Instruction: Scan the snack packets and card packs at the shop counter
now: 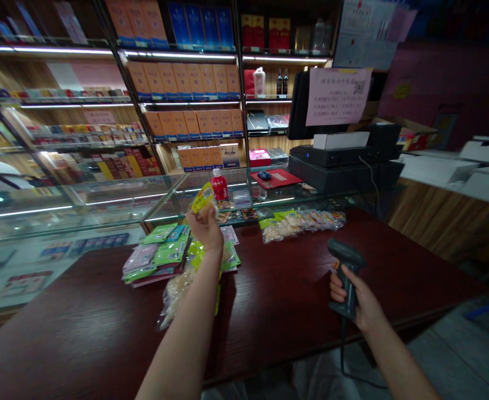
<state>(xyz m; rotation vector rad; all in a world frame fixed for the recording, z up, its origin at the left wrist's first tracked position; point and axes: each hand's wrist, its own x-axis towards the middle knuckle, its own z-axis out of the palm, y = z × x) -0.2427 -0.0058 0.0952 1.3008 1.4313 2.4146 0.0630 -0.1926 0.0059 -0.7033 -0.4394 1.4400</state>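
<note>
In my left hand (205,225) is a small snack packet (203,198) with a yellow-green label, raised above the table with the fingers closed round it. My right hand (359,300) grips a dark barcode scanner (347,258) by its handle, and a cable hangs down from it. Under my left forearm lie clear packets of pale food (178,291), partly hidden by the arm. To their left is a stack of green and pink packets (161,250). A row of clear snack packets (298,223) lies farther back, between my hands.
The dark red table (269,311) borders a glass display counter (173,194). A red-labelled bottle (219,186), a mouse (264,175) on a red mat and a monitor (300,105) with a paper sign stand behind. Boxed goods (186,80) fill the shelves.
</note>
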